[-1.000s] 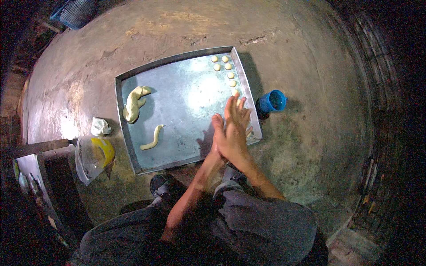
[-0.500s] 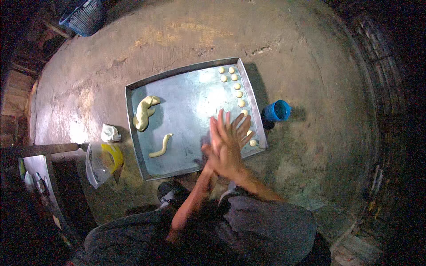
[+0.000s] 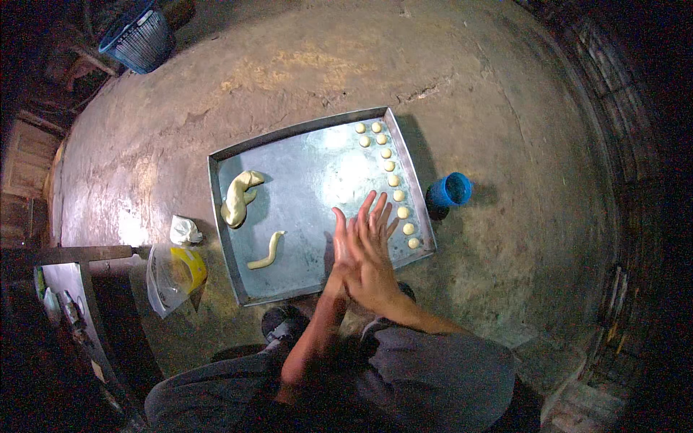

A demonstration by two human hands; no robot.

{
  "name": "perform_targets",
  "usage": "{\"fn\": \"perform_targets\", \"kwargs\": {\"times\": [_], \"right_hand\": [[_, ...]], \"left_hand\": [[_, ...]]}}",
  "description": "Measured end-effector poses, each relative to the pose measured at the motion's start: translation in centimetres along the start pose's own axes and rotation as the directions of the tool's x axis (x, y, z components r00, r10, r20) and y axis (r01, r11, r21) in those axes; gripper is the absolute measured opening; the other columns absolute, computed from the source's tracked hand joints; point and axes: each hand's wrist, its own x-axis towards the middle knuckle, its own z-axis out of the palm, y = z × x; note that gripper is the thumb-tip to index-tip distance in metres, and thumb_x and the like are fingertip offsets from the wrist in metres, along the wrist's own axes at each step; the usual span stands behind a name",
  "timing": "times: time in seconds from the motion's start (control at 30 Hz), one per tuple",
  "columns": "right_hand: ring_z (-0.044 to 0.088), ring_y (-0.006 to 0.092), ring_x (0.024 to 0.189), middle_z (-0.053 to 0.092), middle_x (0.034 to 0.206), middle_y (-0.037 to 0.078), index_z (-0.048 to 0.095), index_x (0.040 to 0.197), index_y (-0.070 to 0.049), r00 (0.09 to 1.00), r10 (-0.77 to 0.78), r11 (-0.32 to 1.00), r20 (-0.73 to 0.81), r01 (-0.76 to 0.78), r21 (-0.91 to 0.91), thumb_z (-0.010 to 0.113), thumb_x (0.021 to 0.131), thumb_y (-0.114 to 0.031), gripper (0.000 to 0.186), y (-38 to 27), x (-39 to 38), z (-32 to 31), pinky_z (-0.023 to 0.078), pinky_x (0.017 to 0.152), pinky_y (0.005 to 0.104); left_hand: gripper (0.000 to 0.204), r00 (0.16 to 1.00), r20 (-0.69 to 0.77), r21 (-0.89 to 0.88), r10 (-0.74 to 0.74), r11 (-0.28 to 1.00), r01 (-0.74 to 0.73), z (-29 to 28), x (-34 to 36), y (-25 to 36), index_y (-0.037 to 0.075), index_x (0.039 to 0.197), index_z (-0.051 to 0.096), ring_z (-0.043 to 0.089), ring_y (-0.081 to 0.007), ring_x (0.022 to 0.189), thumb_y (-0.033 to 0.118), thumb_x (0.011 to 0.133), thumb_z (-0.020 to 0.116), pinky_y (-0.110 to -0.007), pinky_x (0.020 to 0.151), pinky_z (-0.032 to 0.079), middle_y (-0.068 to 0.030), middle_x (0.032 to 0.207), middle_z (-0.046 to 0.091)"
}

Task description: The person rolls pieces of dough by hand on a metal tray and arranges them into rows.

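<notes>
Over the near right part of a shallow metal tray (image 3: pixel 303 195), my hands are laid against each other palm to palm. My right hand (image 3: pixel 374 270) covers much of my left hand (image 3: pixel 341 245), and both have their fingers stretched out. Whatever may lie between the palms is hidden. Small round dough balls (image 3: pixel 399 195) run in a line along the tray's right side, with a short second column at the far end. A thick, folded lump of dough (image 3: pixel 237 200) lies at the tray's left. Nearer to me is a thin, curved dough strip (image 3: pixel 268 254).
A blue cup (image 3: pixel 455 189) stands just right of the tray. On the left are a crumpled white bag (image 3: pixel 185 230), a clear and yellow plastic bag (image 3: pixel 175 278) and a wooden bar (image 3: pixel 79 255). A blue basket (image 3: pixel 138 40) sits at the far left on the concrete floor.
My hands have slid against each other, and more of the left fingers now shows. The tray and everything around it appear slightly lower in the picture. The dough pieces have kept their places.
</notes>
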Motion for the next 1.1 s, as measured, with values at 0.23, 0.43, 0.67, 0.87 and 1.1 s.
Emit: {"fn": "perform_targets", "kwargs": {"times": [0.23, 0.43, 0.67, 0.87, 1.1], "right_hand": [[0.001, 0.0514, 0.154, 0.012, 0.166, 0.031, 0.025, 0.158, 0.006, 0.989, 0.146, 0.984, -0.003, -0.146, -0.098, 0.051, 0.1, -0.049, 0.085, -2.2, 4.1, -2.3, -0.001, 0.122, 0.0637], [0.004, 0.0518, 0.154, 0.017, 0.165, 0.032, 0.029, 0.153, 0.011, 0.986, 0.157, 0.98, 0.056, -0.149, -0.129, 0.047, 0.101, -0.052, 0.084, -0.3, 1.8, -1.4, 0.002, 0.12, 0.0674], [0.006, 0.0484, 0.155, 0.018, 0.166, 0.029, 0.031, 0.153, 0.01, 0.988, -0.089, 0.991, 0.126, 0.101, -0.086, 0.043, 0.103, -0.055, 0.083, -2.2, 2.5, -0.8, 0.002, 0.121, 0.0669], [-0.001, 0.0527, 0.153, 0.013, 0.165, 0.031, 0.025, 0.158, 0.005, 0.973, 0.232, 0.949, -0.012, -0.229, -0.217, 0.042, 0.101, -0.062, 0.089, 0.5, 4.2, -1.6, 0.001, 0.12, 0.0679], [-0.001, 0.0549, 0.152, 0.008, 0.166, 0.031, 0.021, 0.161, -0.001, 0.997, 0.037, 0.986, 0.071, -0.025, -0.165, 0.044, 0.099, -0.066, 0.093, -1.0, 1.3, -1.1, 0.0, 0.116, 0.0742]], "left_hand": [[0.088, 0.998, 0.001, -0.011, 0.059, 0.998, -0.059, 3.8, -0.9, 0.6, 0.009, 0.162, 0.017, 0.019, -0.0396, 0.154, 0.072, 0.101, 0.021, -0.054, 0.126, 0.015, -0.0184, 0.169, 0.016], [0.091, 1.0, 0.003, 0.007, 0.029, 1.0, -0.029, 2.3, -1.3, 2.6, 0.007, 0.162, 0.017, 0.017, -0.0401, 0.155, 0.074, 0.1, 0.023, -0.056, 0.126, 0.014, -0.02, 0.168, 0.015], [0.095, 0.989, 0.136, -0.086, 0.059, 0.995, -0.048, 1.2, -1.2, 1.8, 0.005, 0.161, 0.017, 0.016, -0.0407, 0.155, 0.075, 0.098, 0.024, -0.057, 0.126, 0.013, -0.0219, 0.168, 0.014], [0.099, 0.981, 0.19, -0.151, 0.034, 0.988, -0.005, 0.5, -0.4, 0.4, 0.003, 0.161, 0.017, 0.014, -0.041, 0.155, 0.078, 0.097, 0.025, -0.057, 0.126, 0.013, -0.0232, 0.168, 0.013], [0.102, 0.995, -0.054, -0.332, -0.08, 0.942, 0.058, 0.8, -0.6, 2.0, 0.003, 0.16, 0.018, 0.019, -0.04, 0.154, 0.081, 0.095, 0.024, -0.057, 0.126, 0.016, -0.0232, 0.167, 0.018]]}}
